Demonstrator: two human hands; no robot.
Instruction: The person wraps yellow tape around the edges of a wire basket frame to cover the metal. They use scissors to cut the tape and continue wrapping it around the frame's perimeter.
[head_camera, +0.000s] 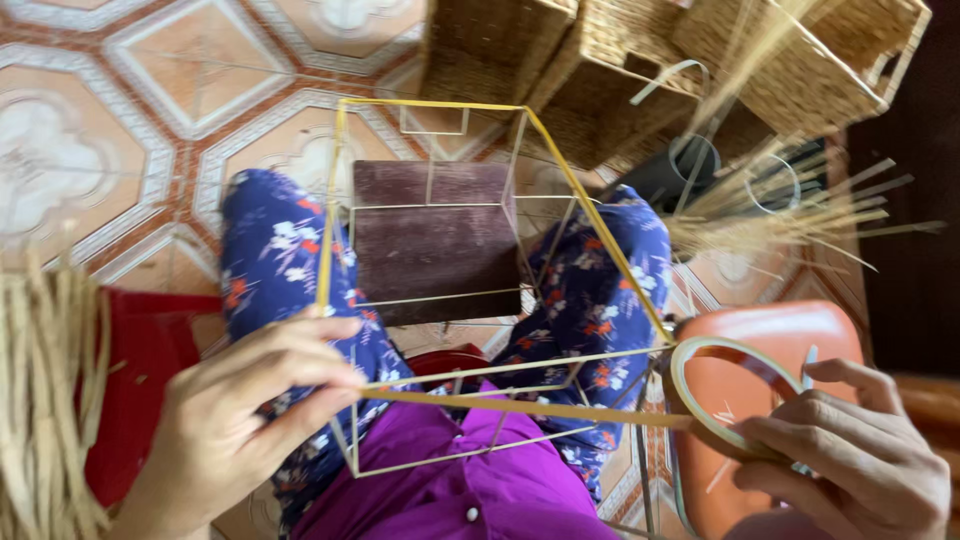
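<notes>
**Yellow tape strip drawn taut between both my hands, across the near edge of the wire frame**

Yellow tape is the item under inspection. The roll of tape (735, 395) sits in my right hand (850, 450), fingers curled closed around its ring, held over an orange plastic stool (790, 340). From the roll a pulled-out strip of tape (520, 407) runs leftward, long axis nearly horizontal, to my left hand (250, 410).

My left hand's thumb and fingers are pinched together where the strip meets the near left corner of the wire frame (440, 290). The frame is a box of thin rods resting over my lap; its upper rods already carry yellow wrapping, the lower near rods look bare and pale. The strip lies just below and alongside the near top rod, close to it; whether it touches along its length I cannot tell.

My left hand is the nearer one to the frame; my right stands off past the frame's right corner.

Surroundings noted: a dark brown wooden block (435, 240) seen through the frame, woven baskets (700, 70) beyond, loose straw strands (790, 210) at the right, a straw bundle (45, 390) at the left, patterned floor tiles (120, 110).
</notes>
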